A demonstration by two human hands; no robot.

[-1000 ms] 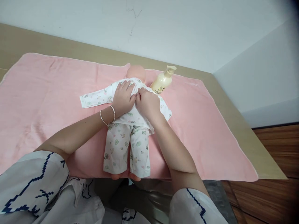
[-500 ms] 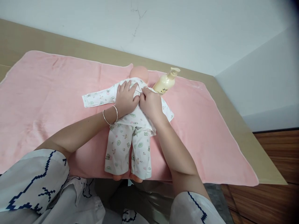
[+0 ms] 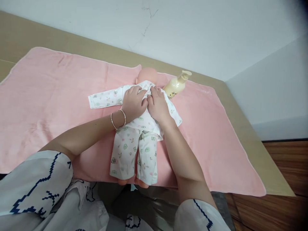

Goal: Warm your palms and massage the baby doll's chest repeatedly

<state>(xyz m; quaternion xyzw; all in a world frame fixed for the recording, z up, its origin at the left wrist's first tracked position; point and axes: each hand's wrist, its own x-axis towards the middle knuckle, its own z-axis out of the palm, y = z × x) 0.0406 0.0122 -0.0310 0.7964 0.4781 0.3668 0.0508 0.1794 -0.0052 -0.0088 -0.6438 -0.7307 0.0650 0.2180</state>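
Observation:
A baby doll (image 3: 147,75) lies on a pink blanket, its head toward the wall and its feet at the near edge. It wears a white printed shirt (image 3: 141,123) and matching trousers (image 3: 124,154). One sleeve is stretched out to the left; the other angles down to the right. My left hand (image 3: 133,102), with a bangle at the wrist, rests on the upper shirt, fingers slightly bent and apart. Beside it my right hand (image 3: 157,104) lies on the shirt too, fingers laid along the cloth. The thumbs are close together. The cloth under both palms is hidden.
A pale yellow pump bottle (image 3: 175,86) leans at a tilt right of the doll's head. The pink blanket (image 3: 204,138) covers most of the tan tabletop (image 3: 271,173). A white wall (image 3: 192,35) rises behind, and a wooden surface (image 3: 286,160) shows at lower right.
My right fingers have gone from pinching the shirt front to lying along it. My left fingers have drawn in a little. The view has shifted slightly, so the doll appears further right.

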